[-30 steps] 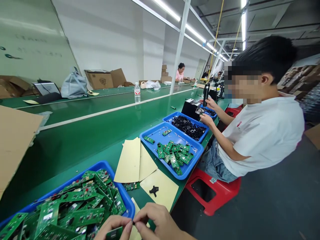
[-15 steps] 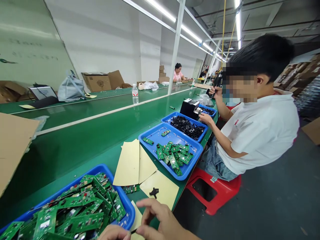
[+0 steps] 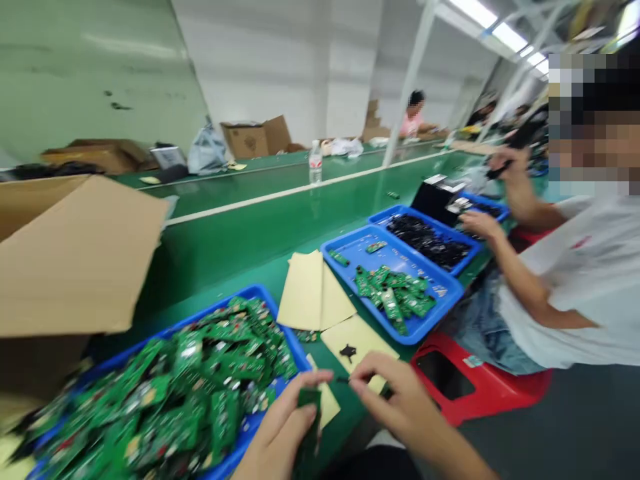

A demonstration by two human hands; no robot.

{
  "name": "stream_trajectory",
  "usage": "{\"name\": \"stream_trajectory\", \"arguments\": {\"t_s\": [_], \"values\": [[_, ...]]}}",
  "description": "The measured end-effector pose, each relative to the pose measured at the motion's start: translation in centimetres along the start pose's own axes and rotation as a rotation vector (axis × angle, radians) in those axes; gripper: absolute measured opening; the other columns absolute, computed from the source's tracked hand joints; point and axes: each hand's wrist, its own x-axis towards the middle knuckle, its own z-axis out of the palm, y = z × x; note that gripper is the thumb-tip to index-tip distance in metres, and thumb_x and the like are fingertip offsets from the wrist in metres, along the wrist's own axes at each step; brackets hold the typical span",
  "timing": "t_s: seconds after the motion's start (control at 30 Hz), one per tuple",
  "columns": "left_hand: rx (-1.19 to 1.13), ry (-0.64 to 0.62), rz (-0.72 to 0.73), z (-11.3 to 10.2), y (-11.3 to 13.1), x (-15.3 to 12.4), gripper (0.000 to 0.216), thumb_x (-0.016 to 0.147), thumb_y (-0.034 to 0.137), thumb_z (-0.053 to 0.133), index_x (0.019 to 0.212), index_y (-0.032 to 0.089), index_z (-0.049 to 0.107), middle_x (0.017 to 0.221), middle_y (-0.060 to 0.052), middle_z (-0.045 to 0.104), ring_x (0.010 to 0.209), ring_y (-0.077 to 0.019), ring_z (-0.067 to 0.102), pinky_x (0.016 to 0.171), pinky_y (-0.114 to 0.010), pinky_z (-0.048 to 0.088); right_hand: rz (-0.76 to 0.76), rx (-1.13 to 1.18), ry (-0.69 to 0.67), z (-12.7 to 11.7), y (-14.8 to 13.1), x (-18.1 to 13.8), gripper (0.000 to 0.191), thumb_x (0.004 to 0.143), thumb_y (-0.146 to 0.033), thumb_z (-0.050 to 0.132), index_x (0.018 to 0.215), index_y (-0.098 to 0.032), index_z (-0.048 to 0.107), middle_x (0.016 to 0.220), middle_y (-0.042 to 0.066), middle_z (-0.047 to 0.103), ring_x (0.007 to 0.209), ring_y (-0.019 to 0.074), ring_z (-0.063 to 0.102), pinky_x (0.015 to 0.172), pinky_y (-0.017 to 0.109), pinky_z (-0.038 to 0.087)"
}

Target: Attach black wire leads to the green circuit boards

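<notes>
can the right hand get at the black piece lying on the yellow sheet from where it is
Probably yes: the black piece lies uncovered just beyond the right hand, with nothing seen between, though that hand seems to pinch a small dark part.

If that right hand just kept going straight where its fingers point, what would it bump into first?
Likely the left hand, just past the small dark piece at the tip of the right hand. The blue tray of circuit boards lies beyond, though blur leaves depth unsure.
</notes>
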Motion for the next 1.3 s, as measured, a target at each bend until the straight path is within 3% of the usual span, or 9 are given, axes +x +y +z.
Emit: {"name": "stream_trajectory", "arguments": {"t_s": [0.07,0.2,0.33,0.5,0.77,0.9,1.3], "values": [[-0.04,-0.013,0.036,0.6,1.7,-0.5,0.046,0.079,0.034,0.059,0.121,0.016,0.055,0.059,0.003,0.051,0.054,-0.0107,0.046,0.055,-0.021,0.038,-0.011,-0.043,0.036,-1.4,-0.6,0.0,0.013,0.088,-0.021,0.053,0.078,-0.02,0.061,0.071,0.001,0.063,0.066,0.013,0.06,0.06,0.021,0.048],[-0.111,-0.028,0.21,1.7,3.5,-0.3,0.047,0.082,0.03,0.059,0.125,0.015,0.049,0.078,-0.002,0.059,0.067,-0.0125,0.055,0.06,-0.023,0.044,-0.108,-0.108,0.123,-2.9,-1.8,0.9,0.008,0.086,-0.016,0.059,0.086,-0.024,0.062,0.078,-0.001,0.066,0.071,0.0131,0.062,0.064,0.022,0.049],[-0.086,-0.031,0.305,2.6,3.6,-0.2,0.055,0.083,0.026,0.061,0.132,0.015,0.039,0.077,-0.001,0.062,0.068,-0.0128,0.059,0.062,-0.024,0.047,-0.283,-0.088,0.007,-2.4,-3.8,2.2,0.012,0.088,-0.012,0.055,0.091,-0.022,0.06,0.08,0.001,0.067,0.073,0.0132,0.062,0.067,0.024,0.049],[-0.038,-0.003,0.337,2.5,3.2,-0.6,0.033,0.086,0.026,0.057,0.115,0.014,0.051,0.073,-0.001,0.06,0.068,-0.0124,0.057,0.058,-0.022,0.045,-0.349,-0.143,-0.026,-1.3,-4.4,3.2,0.012,0.09,-0.011,0.053,0.089,-0.02,0.059,0.083,0.004,0.068,0.076,0.0149,0.063,0.067,0.027,0.049],[-0.011,0.016,0.347,2.5,3.2,-1.1,0.04,0.087,0.02,0.047,0.126,0.012,0.05,0.073,0.0,0.055,0.063,-0.0101,0.053,0.06,-0.022,0.048,-0.415,-0.2,-0.046,-0.7,-3.9,3.3,0.013,0.09,-0.008,0.052,0.086,-0.02,0.056,0.075,0.001,0.064,0.072,0.014,0.06,0.067,0.027,0.047],[0.078,0.062,0.378,2.6,3.0,-1.2,0.035,0.09,0.024,0.045,0.122,0.014,0.054,0.07,0.001,0.051,0.065,-0.0115,0.054,0.063,-0.024,0.048,-0.47,-0.277,-0.013,-0.6,-3.5,3.3,0.012,0.088,-0.007,0.054,0.089,-0.019,0.057,0.072,0.002,0.061,0.069,0.0154,0.059,0.062,0.028,0.045],[0.139,0.134,0.45,2.8,3.0,-1.2,0.027,0.089,0.026,0.048,0.11,0.015,0.06,0.062,0.002,0.053,0.055,-0.0108,0.052,0.051,-0.021,0.04,-0.539,-0.356,0.003,-0.8,-3.4,3.2,0.013,0.087,-0.007,0.057,0.095,-0.016,0.06,0.079,0.006,0.064,0.073,0.016,0.06,0.063,0.028,0.047]]}}
